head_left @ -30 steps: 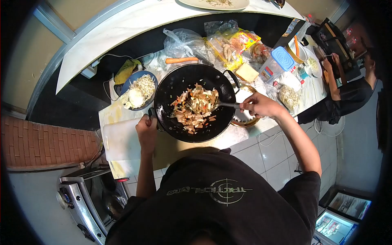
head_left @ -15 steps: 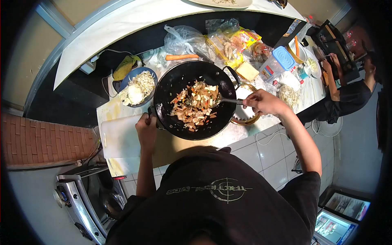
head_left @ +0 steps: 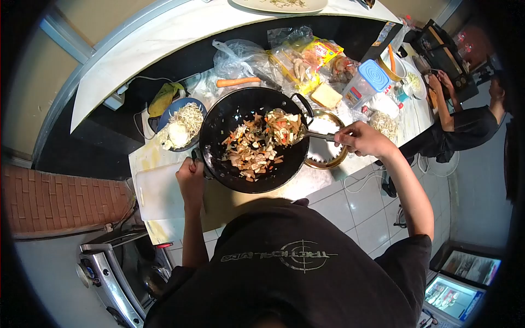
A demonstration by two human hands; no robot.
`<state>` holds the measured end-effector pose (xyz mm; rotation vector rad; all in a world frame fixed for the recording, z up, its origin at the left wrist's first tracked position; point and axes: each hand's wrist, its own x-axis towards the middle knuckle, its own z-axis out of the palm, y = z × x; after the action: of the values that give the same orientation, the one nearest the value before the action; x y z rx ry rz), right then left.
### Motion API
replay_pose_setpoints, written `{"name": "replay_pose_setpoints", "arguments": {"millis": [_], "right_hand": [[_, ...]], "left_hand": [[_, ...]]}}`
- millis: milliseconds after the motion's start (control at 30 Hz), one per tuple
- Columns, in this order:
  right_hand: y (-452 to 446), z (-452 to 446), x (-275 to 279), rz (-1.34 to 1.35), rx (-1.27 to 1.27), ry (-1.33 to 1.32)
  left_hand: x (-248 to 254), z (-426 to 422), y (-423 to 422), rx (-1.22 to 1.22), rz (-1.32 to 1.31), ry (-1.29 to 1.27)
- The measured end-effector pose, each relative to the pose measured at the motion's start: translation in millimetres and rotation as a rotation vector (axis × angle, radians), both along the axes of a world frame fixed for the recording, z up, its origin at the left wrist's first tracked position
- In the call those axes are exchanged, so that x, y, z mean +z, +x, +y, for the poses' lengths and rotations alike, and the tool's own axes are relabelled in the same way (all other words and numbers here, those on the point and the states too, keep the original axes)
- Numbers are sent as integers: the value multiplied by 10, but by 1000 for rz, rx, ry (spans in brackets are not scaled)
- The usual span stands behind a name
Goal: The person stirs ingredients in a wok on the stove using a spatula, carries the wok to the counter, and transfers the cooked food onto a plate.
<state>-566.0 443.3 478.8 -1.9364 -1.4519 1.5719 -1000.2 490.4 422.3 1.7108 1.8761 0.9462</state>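
Note:
A black wok [head_left: 219, 117] sits in front of me, with chopped food [head_left: 249, 153] of orange, brown and white pieces in it. My left hand [head_left: 190, 174] is closed around the wok's near-left handle, which it mostly hides. In my right hand [head_left: 363, 139] is the handle of a metal spatula [head_left: 322, 135]. The spatula's blade is heaped with food over the right half of the wok. Just right of the wok, partly under the spatula, lies a round gold-rimmed tray [head_left: 340, 158] with a bright white inside.
Left are a blue plate [head_left: 201, 107] of sprouts and a white cutting board [head_left: 161, 188]. Behind the wok lie a carrot [head_left: 238, 82], plastic bags [head_left: 236, 56] and a yellow block [head_left: 326, 95]. A blue-lidded container [head_left: 369, 82] stands right. Another person [head_left: 465, 128] works at far right.
My right hand has lifted a heap of food on the spatula and shifted slightly right. The wok now sits tilted a little and slightly left and lower in view; my left hand keeps its hold.

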Motion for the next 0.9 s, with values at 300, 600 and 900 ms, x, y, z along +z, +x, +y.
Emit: {"name": "replay_pose_setpoints", "arguments": {"millis": [300, 600, 900], "right_hand": [[-84, 55, 33, -3, 46, 14], [-7, -32, 32, 9, -11, 37], [317, -424, 216, 18, -112, 16]], "left_hand": [[-30, -11, -3, -8, 9, 18], [5, 83, -19, -52, 49, 37], [-77, 111, -40, -91, 89, 91]]}}
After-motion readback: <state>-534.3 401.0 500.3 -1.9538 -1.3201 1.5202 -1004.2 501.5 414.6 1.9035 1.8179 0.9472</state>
